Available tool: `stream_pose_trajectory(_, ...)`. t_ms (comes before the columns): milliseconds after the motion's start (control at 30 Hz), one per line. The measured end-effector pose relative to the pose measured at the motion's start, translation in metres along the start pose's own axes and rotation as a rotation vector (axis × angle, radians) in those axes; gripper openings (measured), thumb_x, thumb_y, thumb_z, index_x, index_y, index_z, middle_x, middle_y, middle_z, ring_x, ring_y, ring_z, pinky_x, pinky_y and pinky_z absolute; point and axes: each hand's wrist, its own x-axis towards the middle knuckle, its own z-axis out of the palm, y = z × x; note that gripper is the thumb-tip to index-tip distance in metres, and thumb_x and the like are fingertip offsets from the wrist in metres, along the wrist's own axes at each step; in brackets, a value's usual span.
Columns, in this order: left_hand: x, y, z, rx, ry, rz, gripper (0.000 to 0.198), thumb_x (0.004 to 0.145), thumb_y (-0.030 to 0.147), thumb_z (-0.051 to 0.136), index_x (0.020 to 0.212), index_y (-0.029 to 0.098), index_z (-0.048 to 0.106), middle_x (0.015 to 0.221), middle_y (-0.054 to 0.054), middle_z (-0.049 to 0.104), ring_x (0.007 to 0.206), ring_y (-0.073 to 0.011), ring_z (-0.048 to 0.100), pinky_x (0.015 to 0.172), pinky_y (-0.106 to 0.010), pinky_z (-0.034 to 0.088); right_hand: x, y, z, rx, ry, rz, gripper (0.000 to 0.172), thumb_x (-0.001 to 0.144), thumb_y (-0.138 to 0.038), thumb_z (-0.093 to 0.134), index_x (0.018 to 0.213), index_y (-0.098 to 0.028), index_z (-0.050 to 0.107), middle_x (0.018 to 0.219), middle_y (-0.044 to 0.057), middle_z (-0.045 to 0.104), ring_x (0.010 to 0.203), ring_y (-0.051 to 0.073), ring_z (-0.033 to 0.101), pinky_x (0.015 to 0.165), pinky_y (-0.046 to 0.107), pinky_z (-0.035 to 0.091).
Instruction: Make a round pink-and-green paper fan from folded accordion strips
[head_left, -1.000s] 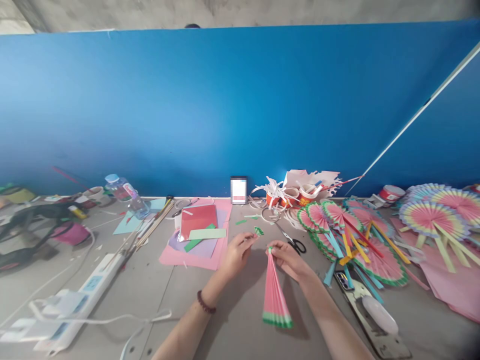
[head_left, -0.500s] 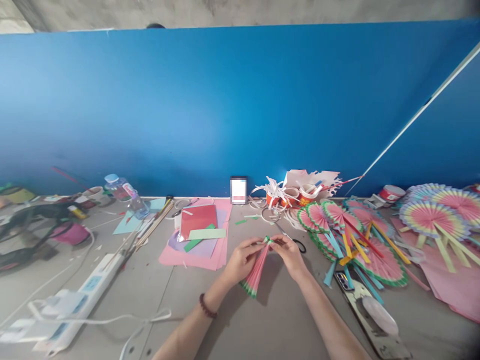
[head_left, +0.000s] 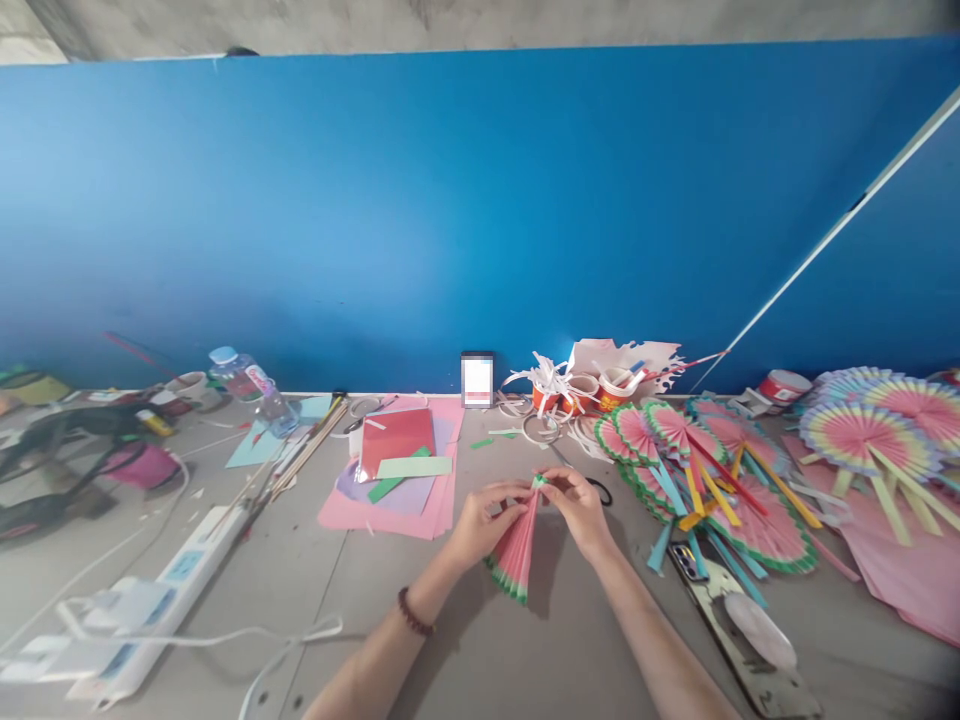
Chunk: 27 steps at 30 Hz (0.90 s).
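Observation:
A pleated pink paper fan point(head_left: 516, 547) with green edges hangs down between my hands, partly spread at its lower end. My left hand point(head_left: 484, 520) pinches it near the top, thumb and fingers on its left side. Thumb and fingers of my right hand point(head_left: 581, 510) close on the fan's green upper tip from the right. Behind the right hand lie scissors point(head_left: 600, 491), of which a black handle loop shows. The fingertips hide part of the fan's top.
Paper sheets point(head_left: 442, 508) and strips lie left of centre. Finished paper fans point(head_left: 765, 530), a phone point(head_left: 720, 610) and a mouse point(head_left: 759, 630) are at right. Paper cups point(head_left: 616, 390) stand along the blue partition point(head_left: 480, 220). A power strip point(head_left: 180, 585) with cables is at left.
The fan's lower end has swung slightly right and spread a little wider. Both hands stay nearly in place, still pinching the fan.

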Motion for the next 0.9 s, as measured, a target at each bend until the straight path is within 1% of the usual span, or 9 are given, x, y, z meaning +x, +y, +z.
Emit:
stream_pose_trajectory(67, 0.001, -0.005, 0.001, -0.078, 0.020, -0.029, 0.019, 0.078, 0.033, 0.064, 0.088, 0.019, 0.071, 0.103, -0.009, 0.069, 0.097, -0.0211, 0.062, 0.080, -0.030, 0.048, 0.000, 0.000, 0.001, 0.012, 0.005, 0.005, 0.031, 0.063, -0.041, 0.075, 0.079, -0.020, 0.059, 0.087, 0.004, 0.066, 0.073, 0.018, 0.060, 0.060, 0.028, 0.049)
stream_pose_trajectory(133, 0.002, -0.011, 0.003, -0.205, 0.032, -0.071, 0.020, 0.074, 0.036, 0.069, 0.080, 0.016, 0.070, 0.097, -0.010, 0.069, 0.090, -0.0195, 0.063, 0.078, -0.029, 0.048, 0.000, 0.000, 0.002, 0.017, 0.009, 0.011, 0.032, 0.061, -0.041, 0.077, 0.079, -0.020, 0.061, 0.082, 0.003, 0.066, 0.074, 0.018, 0.061, 0.063, 0.029, 0.050)
stream_pose_trajectory(233, 0.003, -0.014, 0.006, -0.475, 0.032, -0.197, 0.028, 0.063, 0.035, 0.078, 0.077, 0.014, 0.065, 0.079, -0.005, 0.068, 0.074, -0.0144, 0.062, 0.072, -0.027, 0.046, -0.003, -0.003, 0.005, -0.003, -0.003, 0.018, 0.031, 0.061, -0.040, 0.077, 0.081, -0.020, 0.066, 0.081, 0.004, 0.068, 0.078, 0.019, 0.062, 0.070, 0.030, 0.051)
stream_pose_trajectory(333, 0.001, -0.008, 0.006, -0.659, -0.049, -0.411, 0.040, 0.055, 0.033, 0.083, 0.084, 0.012, 0.066, 0.074, -0.004, 0.067, 0.069, -0.0128, 0.061, 0.073, -0.027, 0.044, -0.006, -0.005, 0.008, -0.048, -0.033, 0.015, 0.027, 0.063, -0.038, 0.076, 0.082, -0.020, 0.069, 0.083, 0.005, 0.070, 0.079, 0.020, 0.063, 0.071, 0.031, 0.052)
stream_pose_trajectory(433, -0.001, -0.001, 0.006, -0.710, -0.106, -0.530, 0.036, 0.056, 0.033, 0.083, 0.081, 0.010, 0.070, 0.075, -0.007, 0.069, 0.072, -0.0143, 0.061, 0.077, -0.028, 0.043, -0.007, -0.006, 0.010, -0.099, -0.062, -0.042, 0.021, 0.066, -0.036, 0.074, 0.080, -0.021, 0.072, 0.080, 0.005, 0.070, 0.074, 0.018, 0.063, 0.068, 0.029, 0.051)
stream_pose_trajectory(533, -0.002, -0.001, 0.007, -0.731, -0.090, -0.559, 0.033, 0.056, 0.032, 0.082, 0.078, 0.010, 0.071, 0.071, -0.007, 0.069, 0.066, -0.0138, 0.060, 0.073, -0.028, 0.042, -0.007, -0.007, 0.010, -0.151, -0.087, -0.132, 0.018, 0.069, -0.035, 0.072, 0.083, -0.023, 0.074, 0.081, 0.004, 0.070, 0.074, 0.018, 0.062, 0.069, 0.029, 0.050)
stream_pose_trajectory(633, -0.003, -0.004, 0.010, -0.723, -0.034, -0.559, 0.031, 0.056, 0.032, 0.082, 0.076, 0.010, 0.072, 0.068, -0.005, 0.068, 0.060, -0.0120, 0.058, 0.068, -0.027, 0.042, -0.006, -0.008, 0.009, -0.210, -0.114, -0.170, 0.020, 0.073, -0.035, 0.069, 0.089, -0.025, 0.074, 0.086, 0.005, 0.071, 0.079, 0.019, 0.063, 0.075, 0.031, 0.050)
stream_pose_trajectory(767, -0.004, 0.001, 0.011, -0.702, 0.000, -0.560, 0.029, 0.057, 0.033, 0.082, 0.072, 0.011, 0.071, 0.067, -0.005, 0.068, 0.060, -0.0118, 0.058, 0.066, -0.026, 0.042, -0.007, -0.011, 0.010, -0.215, -0.137, -0.169, 0.022, 0.075, -0.038, 0.067, 0.091, -0.025, 0.074, 0.093, 0.006, 0.071, 0.087, 0.022, 0.064, 0.080, 0.035, 0.051)
stream_pose_trajectory(900, -0.005, 0.009, 0.010, -0.715, -0.046, -0.590, 0.029, 0.059, 0.034, 0.080, 0.073, 0.011, 0.070, 0.070, -0.006, 0.068, 0.060, -0.0112, 0.058, 0.063, -0.024, 0.042, -0.010, -0.012, 0.013, -0.180, -0.127, -0.121, 0.025, 0.073, -0.042, 0.068, 0.089, -0.023, 0.074, 0.090, 0.007, 0.072, 0.082, 0.022, 0.064, 0.077, 0.035, 0.052)
